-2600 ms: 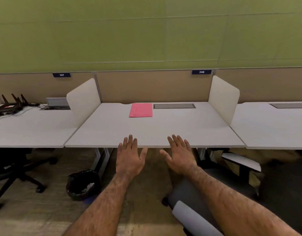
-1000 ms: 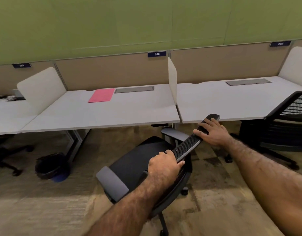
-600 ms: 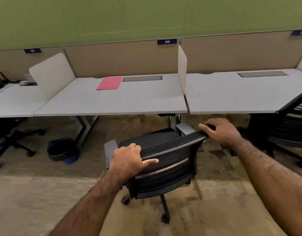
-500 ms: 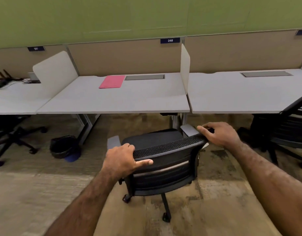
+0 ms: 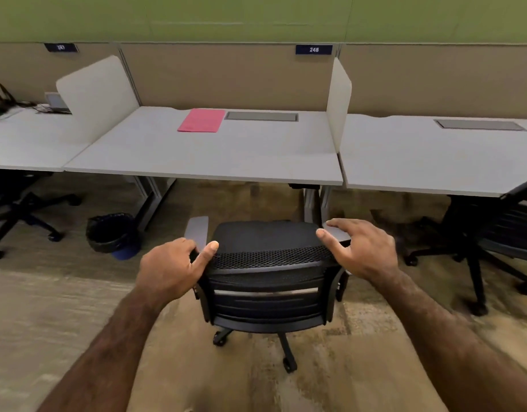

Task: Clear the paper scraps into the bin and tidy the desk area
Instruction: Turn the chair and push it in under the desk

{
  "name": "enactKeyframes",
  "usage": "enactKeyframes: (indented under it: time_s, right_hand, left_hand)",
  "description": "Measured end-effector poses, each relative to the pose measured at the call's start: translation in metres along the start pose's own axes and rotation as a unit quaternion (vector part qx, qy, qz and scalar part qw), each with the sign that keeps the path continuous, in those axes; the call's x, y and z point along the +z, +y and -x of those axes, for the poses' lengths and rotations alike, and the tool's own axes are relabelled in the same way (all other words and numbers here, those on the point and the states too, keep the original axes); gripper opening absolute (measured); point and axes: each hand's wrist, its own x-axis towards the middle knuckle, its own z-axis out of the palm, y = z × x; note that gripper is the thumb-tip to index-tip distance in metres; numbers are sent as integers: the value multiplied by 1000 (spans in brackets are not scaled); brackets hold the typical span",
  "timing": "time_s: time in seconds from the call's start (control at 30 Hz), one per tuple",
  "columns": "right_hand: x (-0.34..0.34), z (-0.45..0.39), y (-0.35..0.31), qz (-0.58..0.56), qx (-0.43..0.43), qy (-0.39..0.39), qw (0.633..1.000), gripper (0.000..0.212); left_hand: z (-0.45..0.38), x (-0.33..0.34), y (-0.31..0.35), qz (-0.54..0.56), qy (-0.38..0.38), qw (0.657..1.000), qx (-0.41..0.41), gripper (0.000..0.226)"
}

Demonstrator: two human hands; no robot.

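Left hand (image 5: 170, 270) grips the top-left corner of the office chair (image 5: 268, 275) backrest: fingers curled over the mesh top edge, thumb lying along it. Right hand (image 5: 364, 252) is wide, fingers spread, at the top-right corner of the backrest; palm looks just off the mesh, contact unclear, holding nothing. Chair stands on the floor in front of the desk (image 5: 214, 156), facing it, seat just short of the front edge, grey armrests showing past the backrest on both sides.

Desk top: only a pink folder (image 5: 202, 120) lying flat near the back edge, left of centre, touching or just beside the grey cable hatch (image 5: 261, 116). White divider panels stand along the left and right edges. No paper scraps seen on the desk.

Bin (image 5: 112, 234), with black liner, sits on the floor under the front-left corner of the desk, beside the desk leg. Its contents can't be made out.

Second black chair (image 5: 500, 230) at the neighbouring desk, right.
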Motion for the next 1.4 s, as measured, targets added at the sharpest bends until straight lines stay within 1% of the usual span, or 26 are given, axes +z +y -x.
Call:
enactKeyframes:
  time_s: [0.17,0.3,0.37,0.47,0.57,0.73,0.9,1.07,1.23,1.4]
  right_hand:
    - [12,1,-35,7,14,-5,1000,90]
    - [22,-4,-60,22,-3,-9,1000,87]
    - [28,-10,-74,30,-10,-20,999,88]
    - [37,-21,-93,40,-12,-40,998,93]
    - [45,-32,-113,64,-15,-52,997,98]
    - [61,-51,-146,114,-21,-59,992,94]
    - [79,-73,-180,121,-8,-88,989,96]
    - [97,-96,-211,112,26,-110,987,99]
    - [111,-117,-234,106,39,-101,988,96]
    - [119,-140,-239,101,43,-105,988,94]
  left_hand:
    - [2,-5,-34,-4,14,1000,-23,78]
    - [-2,-10,-62,-36,20,998,-38,79]
    - [-6,-11,-77,-36,16,999,-31,82]
    - [-16,-12,-101,-14,-15,1000,-13,82]
    - [-27,-14,-122,-25,-46,999,-10,88]
    - [-47,-15,-162,-20,-74,997,-8,93]
    - [-74,-13,-203,-18,-61,998,2,92]
    - [-105,-14,-239,4,-28,1000,12,85]
    - [-134,-11,-268,4,-24,999,24,88]
    - [-162,-7,-279,3,-15,999,37,88]
